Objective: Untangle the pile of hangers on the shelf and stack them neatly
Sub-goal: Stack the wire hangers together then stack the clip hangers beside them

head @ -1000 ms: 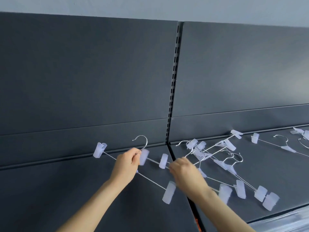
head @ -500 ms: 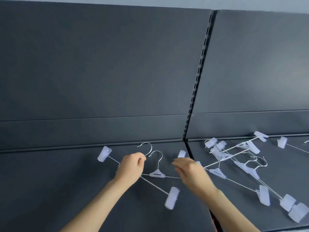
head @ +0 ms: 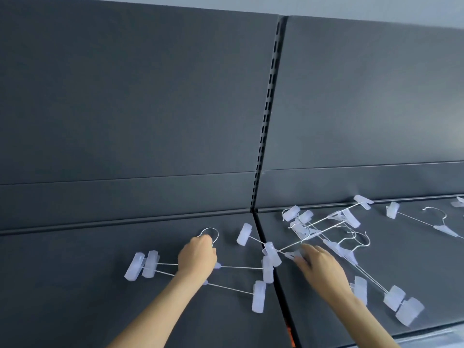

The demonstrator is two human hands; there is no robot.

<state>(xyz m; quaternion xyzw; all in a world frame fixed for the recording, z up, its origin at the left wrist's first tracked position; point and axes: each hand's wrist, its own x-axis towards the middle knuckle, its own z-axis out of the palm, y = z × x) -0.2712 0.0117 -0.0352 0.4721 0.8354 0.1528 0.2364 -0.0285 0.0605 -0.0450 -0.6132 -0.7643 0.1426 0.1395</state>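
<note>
Two white clip hangers [head: 241,268] lie stacked on the left part of the dark shelf [head: 75,285]. My left hand [head: 198,257] grips them at their middle, and a wire hook [head: 210,231] sticks out above the knuckles. To the right of the shelf joint lies the tangled pile of hangers [head: 326,229]. My right hand [head: 320,263] is at the pile's near left edge. Its thumb and fingers pinch the plastic middle piece of one hanger [head: 291,254]. That hanger's wire runs left across the joint to a clip [head: 244,234].
A single hanger [head: 442,226] lies apart at the far right of the shelf. The dark back panel [head: 150,109] rises behind, split by a slotted upright [head: 266,121]. The shelf's front edge [head: 426,334] runs at the lower right.
My right hand has let go of the hanger it laid on the left stack and moved right to the pile. My left hand stays on the stack.
</note>
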